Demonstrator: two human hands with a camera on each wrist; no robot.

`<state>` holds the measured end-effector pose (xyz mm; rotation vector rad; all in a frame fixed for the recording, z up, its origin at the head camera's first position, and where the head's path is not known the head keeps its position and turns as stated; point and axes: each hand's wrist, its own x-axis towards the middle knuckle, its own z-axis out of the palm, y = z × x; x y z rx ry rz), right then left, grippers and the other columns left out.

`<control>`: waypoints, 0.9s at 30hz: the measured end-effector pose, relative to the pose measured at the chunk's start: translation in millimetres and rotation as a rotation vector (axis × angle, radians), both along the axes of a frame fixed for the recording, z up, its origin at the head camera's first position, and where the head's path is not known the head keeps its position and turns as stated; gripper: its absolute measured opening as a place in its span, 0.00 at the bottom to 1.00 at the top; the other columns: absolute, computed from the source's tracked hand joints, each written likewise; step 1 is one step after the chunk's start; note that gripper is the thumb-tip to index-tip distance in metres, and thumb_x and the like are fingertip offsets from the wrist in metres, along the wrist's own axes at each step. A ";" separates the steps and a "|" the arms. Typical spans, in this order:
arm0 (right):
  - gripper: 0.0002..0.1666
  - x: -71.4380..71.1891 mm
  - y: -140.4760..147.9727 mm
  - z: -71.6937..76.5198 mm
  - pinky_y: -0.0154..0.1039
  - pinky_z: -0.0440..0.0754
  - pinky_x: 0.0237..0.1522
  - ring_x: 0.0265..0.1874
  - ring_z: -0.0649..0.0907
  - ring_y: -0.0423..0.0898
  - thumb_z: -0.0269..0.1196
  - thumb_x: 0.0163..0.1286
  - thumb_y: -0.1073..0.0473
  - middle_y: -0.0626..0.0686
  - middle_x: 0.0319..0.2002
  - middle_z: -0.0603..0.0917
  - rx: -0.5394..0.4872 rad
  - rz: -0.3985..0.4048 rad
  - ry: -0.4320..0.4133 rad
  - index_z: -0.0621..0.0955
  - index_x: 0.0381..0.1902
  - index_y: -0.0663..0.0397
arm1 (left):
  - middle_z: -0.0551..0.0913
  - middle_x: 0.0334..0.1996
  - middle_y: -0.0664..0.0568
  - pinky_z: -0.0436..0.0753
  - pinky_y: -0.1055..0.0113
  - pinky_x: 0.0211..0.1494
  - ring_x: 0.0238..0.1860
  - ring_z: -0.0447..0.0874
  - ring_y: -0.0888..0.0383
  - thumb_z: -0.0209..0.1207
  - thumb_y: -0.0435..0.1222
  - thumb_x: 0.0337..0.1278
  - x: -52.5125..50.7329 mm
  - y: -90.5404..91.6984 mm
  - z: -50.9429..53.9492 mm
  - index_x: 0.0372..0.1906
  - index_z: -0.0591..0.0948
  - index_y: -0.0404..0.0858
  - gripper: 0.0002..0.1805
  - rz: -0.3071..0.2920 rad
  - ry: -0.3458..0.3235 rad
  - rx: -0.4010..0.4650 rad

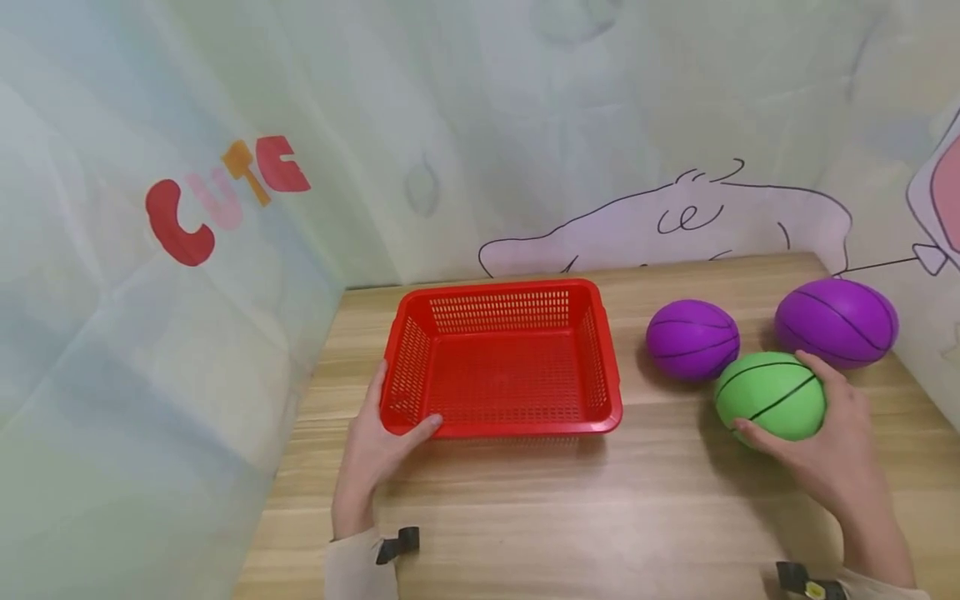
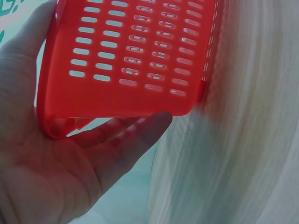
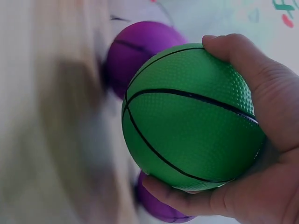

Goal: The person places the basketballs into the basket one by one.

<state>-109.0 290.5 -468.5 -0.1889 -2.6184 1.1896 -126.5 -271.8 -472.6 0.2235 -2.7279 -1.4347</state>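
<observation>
Hands were well apart, both occupied. My left hand [image 1: 378, 450] was clamped on the near-left corner of the red basket [image 1: 502, 375], thumb over the near rim, fingers along the outside of the left wall. Left wrist view showed the slotted outer wall close up, with a fingertip against its lower edge.

Basket sat upright on the wood-grain table [image 1: 562, 517], left of the balls, open side up, long side running left to right.

My right hand [image 1: 836, 442] had the green ball [image 1: 772, 400] pinched between thumb and fingers, thumb on the near side, fingers round the far right. Ball was right of the basket, well apart from it. Couldn't tell whether it was clear of the table.

Two purple balls on the table behind it: smaller-looking one [image 1: 693, 340] just beyond it to the left, other one [image 1: 836, 323] beyond it to the right. Couldn't confirm contact between green and either purple. All three had black seam lines.

Black straps on both wrists, light sleeves. Printed backdrop [image 1: 465, 125] behind the table, with coloured letters [image 1: 283, 164] on the left side.
</observation>
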 end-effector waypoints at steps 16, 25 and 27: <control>0.72 -19.5 -46.1 60.1 0.24 0.75 0.50 0.64 0.76 0.55 0.88 0.60 0.56 0.59 0.82 0.66 -0.137 0.129 0.051 0.56 0.90 0.21 | 0.69 0.82 0.54 0.88 0.42 0.68 0.77 0.72 0.47 0.82 0.60 0.53 -0.4 1.9 -2.1 0.92 0.46 0.66 0.70 -0.003 0.014 0.026; 0.72 -45.0 -93.3 67.2 0.30 0.80 0.54 0.67 0.77 0.59 0.89 0.56 0.58 0.51 0.79 0.69 -0.198 0.266 0.112 0.60 0.89 0.23 | 0.69 0.83 0.52 0.87 0.40 0.69 0.78 0.71 0.46 0.84 0.52 0.54 -0.7 1.6 -4.2 0.93 0.45 0.64 0.71 -0.011 0.035 0.010; 0.72 -48.5 -101.8 67.2 0.37 0.82 0.56 0.68 0.77 0.61 0.89 0.56 0.59 0.52 0.79 0.70 -0.205 0.303 0.126 0.60 0.88 0.23 | 0.68 0.83 0.53 0.87 0.41 0.69 0.78 0.71 0.46 0.84 0.50 0.53 0.2 2.0 -4.5 0.93 0.45 0.64 0.72 -0.018 0.041 0.017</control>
